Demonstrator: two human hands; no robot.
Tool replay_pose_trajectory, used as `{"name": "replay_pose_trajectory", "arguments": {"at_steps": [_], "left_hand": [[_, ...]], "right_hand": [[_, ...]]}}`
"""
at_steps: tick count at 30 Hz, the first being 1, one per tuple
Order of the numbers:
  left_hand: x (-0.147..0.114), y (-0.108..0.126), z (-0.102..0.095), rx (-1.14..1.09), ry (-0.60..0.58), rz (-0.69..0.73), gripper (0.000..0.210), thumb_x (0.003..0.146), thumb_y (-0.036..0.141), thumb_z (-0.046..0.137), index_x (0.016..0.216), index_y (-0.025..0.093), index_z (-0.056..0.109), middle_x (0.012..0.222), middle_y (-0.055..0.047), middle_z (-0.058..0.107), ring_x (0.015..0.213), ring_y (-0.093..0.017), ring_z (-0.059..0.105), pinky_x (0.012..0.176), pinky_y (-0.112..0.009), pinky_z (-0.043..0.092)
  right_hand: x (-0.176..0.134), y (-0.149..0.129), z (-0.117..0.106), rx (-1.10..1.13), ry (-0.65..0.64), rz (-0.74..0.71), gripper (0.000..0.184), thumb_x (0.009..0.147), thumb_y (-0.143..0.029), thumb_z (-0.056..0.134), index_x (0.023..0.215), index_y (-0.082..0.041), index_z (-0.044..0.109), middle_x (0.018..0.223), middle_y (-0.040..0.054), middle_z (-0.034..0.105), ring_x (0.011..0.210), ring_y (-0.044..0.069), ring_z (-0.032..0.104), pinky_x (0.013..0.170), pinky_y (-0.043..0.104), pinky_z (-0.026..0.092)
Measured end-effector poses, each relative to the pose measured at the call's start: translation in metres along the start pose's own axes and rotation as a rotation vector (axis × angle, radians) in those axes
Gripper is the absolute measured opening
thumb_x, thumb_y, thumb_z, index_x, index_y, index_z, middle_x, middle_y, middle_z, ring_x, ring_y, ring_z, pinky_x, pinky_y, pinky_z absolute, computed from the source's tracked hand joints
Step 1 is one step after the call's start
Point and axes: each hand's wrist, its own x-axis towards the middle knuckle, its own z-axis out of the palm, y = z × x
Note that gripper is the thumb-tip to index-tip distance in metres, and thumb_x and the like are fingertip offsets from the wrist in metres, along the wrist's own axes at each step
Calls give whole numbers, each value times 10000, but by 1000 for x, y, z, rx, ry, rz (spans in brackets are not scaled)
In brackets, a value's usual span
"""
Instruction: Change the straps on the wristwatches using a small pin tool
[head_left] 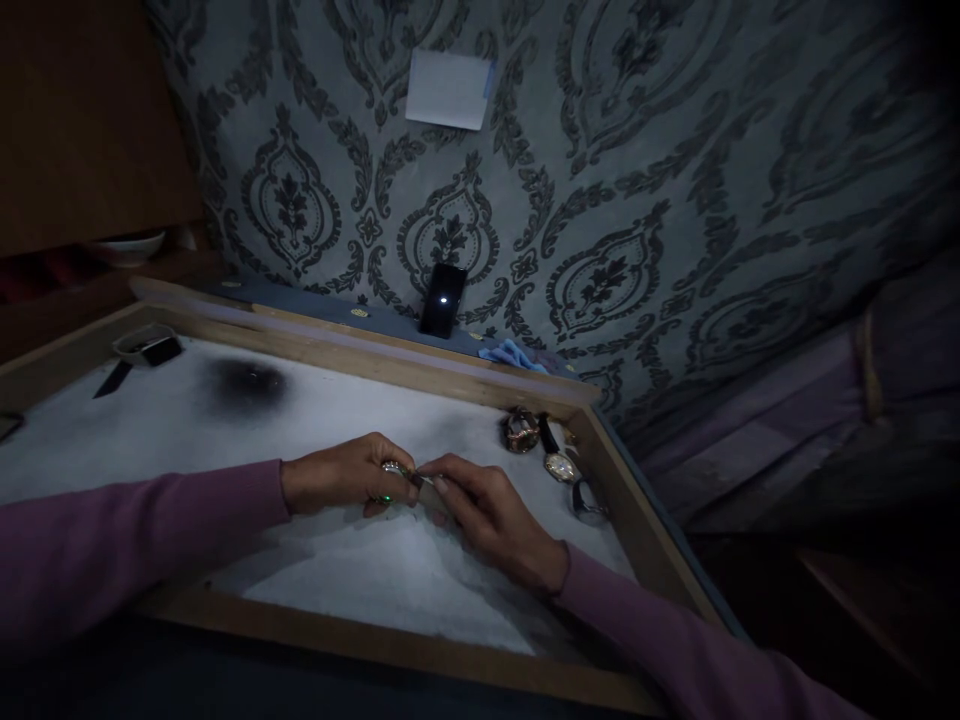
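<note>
My left hand grips what looks like a wristwatch, its shiny case showing between thumb and fingers with a small green glint. Fingertips of my right hand meet those of the left at the watch's right side. They are closed on something thin and greyish, too dim to name. Both hands are over the white floor of a shallow wooden-edged tray. To the right lie a dark watch with a coppery rim, a watch with a pale round dial and a dark-banded watch.
At the tray's far left is a pale-rimmed container beside a black strip. A black stain marks the floor. Behind the rim, a phone leans on the patterned wall near a blue cloth. The room is dim.
</note>
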Motion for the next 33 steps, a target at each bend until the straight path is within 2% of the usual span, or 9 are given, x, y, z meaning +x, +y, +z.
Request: {"name": "replay_pose_trajectory", "arguments": {"at_steps": [9,19,33], "left_hand": [[0,0,-1,8,1,-19,189,690,336,628,701,148,634,493,62,468,462,-84,386,481,-223,284],[0,0,0,-9,5,-26,184,691,336,631,693,152,629,460,68,456,442,-81,363,476,-228,264],[0,2,0,-8,8,-17,185,695,328,621,658,146,613,479,66,459,454,-79,380,476,-226,283]], "right_hand": [[-1,3,1,109,-20,100,257,965,-313,448,1082,-162,620,606,-31,578,365,56,435,362,159,339],[1,3,1,30,-6,-12,239,956,-229,432,1037,-148,642,592,-32,569,391,60,426,411,183,340],[-1,6,2,48,-8,53,251,965,-275,417,1062,-159,617,620,-23,579,383,60,445,386,167,333]]}}
